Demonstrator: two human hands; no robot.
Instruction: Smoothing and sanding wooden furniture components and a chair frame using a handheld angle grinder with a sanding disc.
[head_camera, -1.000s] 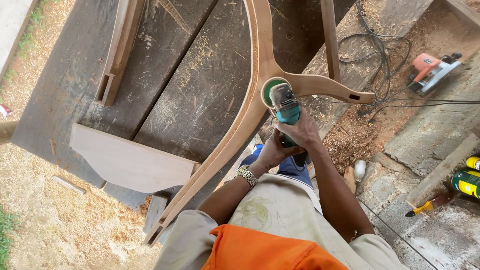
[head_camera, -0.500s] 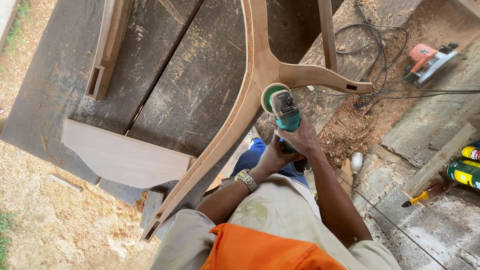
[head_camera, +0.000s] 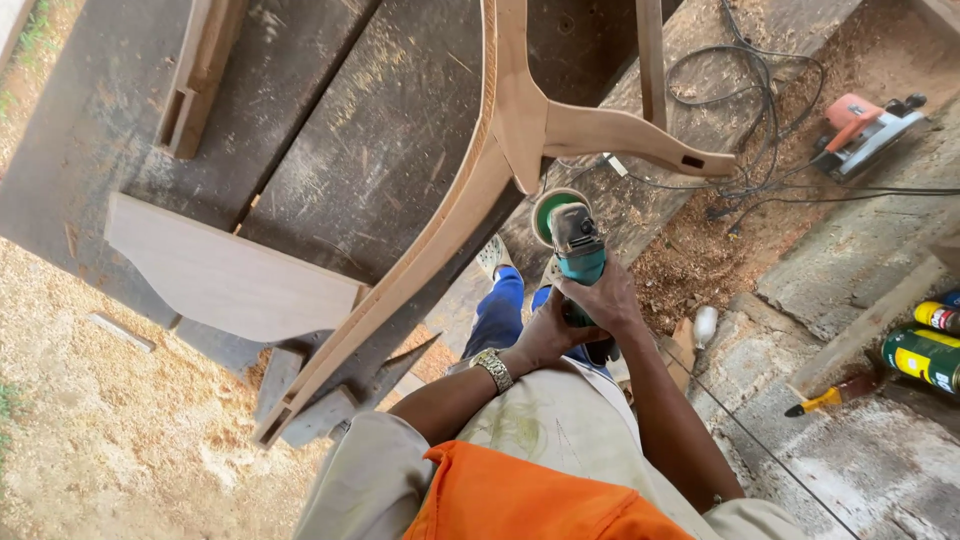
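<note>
— Teal plastic and grey metal, that is what we see first: an angle grinder (head_camera: 572, 250) with a teal body, a grey gear head and a round green-rimmed disc at its front end.

— And we see both hands on it. The right hand (head_camera: 608, 300) is wrapped over the teal body from above, and the left hand (head_camera: 545, 335), with a metal watch (head_camera: 493, 369) on its wrist, is clenched around the rear of the tool just below.

— We place the grinder just under the fork of the curved wooden frame piece (head_camera: 500, 150), where a shorter arm branches off to the right. Whether the disc touches the wood, we cannot tell.

— That frame is pale, smooth timber, long and bowed, lying across the dark, scratched planks of the counter (head_camera: 370, 130). A flat pale board (head_camera: 230, 275) lies at its lower left.

— Sawdust covers the ground on the right, where we also see tangled black cables (head_camera: 740, 110), an orange circular saw (head_camera: 865, 125), a yellow-handled screwdriver (head_camera: 835, 395) and two cans (head_camera: 925, 350).
</note>
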